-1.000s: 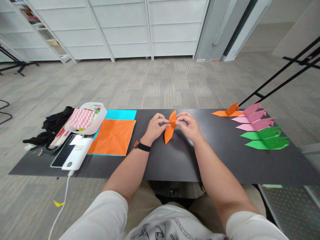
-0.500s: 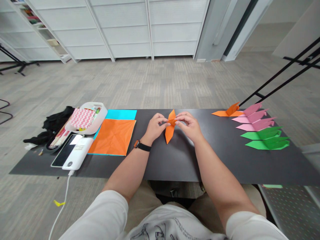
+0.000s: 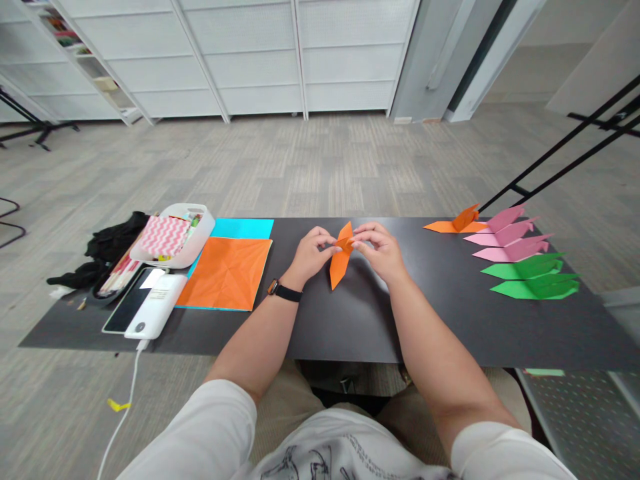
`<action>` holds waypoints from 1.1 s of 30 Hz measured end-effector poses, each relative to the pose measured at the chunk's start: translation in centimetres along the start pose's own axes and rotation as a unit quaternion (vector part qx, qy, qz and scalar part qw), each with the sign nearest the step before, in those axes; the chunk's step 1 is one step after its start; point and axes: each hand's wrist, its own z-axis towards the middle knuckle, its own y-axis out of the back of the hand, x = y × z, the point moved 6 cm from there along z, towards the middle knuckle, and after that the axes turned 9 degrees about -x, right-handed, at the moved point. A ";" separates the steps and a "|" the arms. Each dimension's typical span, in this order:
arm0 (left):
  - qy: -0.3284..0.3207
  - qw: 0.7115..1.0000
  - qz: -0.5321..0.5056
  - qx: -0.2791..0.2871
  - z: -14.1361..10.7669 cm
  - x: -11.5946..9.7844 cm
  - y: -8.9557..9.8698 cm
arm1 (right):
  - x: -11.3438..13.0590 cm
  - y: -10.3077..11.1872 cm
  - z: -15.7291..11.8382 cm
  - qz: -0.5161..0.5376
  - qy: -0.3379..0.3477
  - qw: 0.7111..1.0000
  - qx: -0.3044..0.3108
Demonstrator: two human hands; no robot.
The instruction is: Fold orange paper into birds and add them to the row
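An orange origami crane is held between my two hands just above the dark table, its long pointed wings running away from and toward me. On its left side, the thumb and index finger of my left hand pinch the paper. My right hand grips the opposite side with thumb and fingertips. The fingers partly cover the crane's narrow ends. Off to the right stand finished-looking cranes: an orange crane, several pink cranes and green cranes in a slanting row.
On the left lies a stack of orange paper over blue paper. Beyond it are a white basket, a phone, a white power bank with a cable, and black cloth. The dark table has a near edge at my lap.
The crane's wings have tilted slightly, the far tip shifting right and the near tip left. My right hand has moved very slightly; both hands keep their pinch.
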 end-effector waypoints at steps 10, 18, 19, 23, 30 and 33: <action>0.022 0.999 0.014 -0.048 0.3 0.8 0.5 | -0.2 0.0 0.0 -0.005 0.000 1.000 -0.001; 0.012 0.999 0.001 -0.030 0.2 0.4 0.4 | -0.1 0.1 -0.1 -0.007 -0.002 1.000 -0.011; 0.012 1.000 0.002 -0.027 0.2 0.4 0.3 | -0.1 0.1 -0.1 -0.007 -0.001 1.000 -0.008; 0.004 0.997 0.006 -0.077 0.2 0.6 0.6 | 0.1 -0.5 -0.2 -0.034 0.029 0.999 0.029; -0.011 0.996 0.006 -0.091 -0.1 0.8 0.2 | -1.6 -0.8 -0.5 -0.175 0.081 0.981 0.030; 0.001 0.998 0.039 -0.049 -0.1 1.4 -0.4 | -3.0 -0.6 -0.6 -0.229 0.059 0.971 0.042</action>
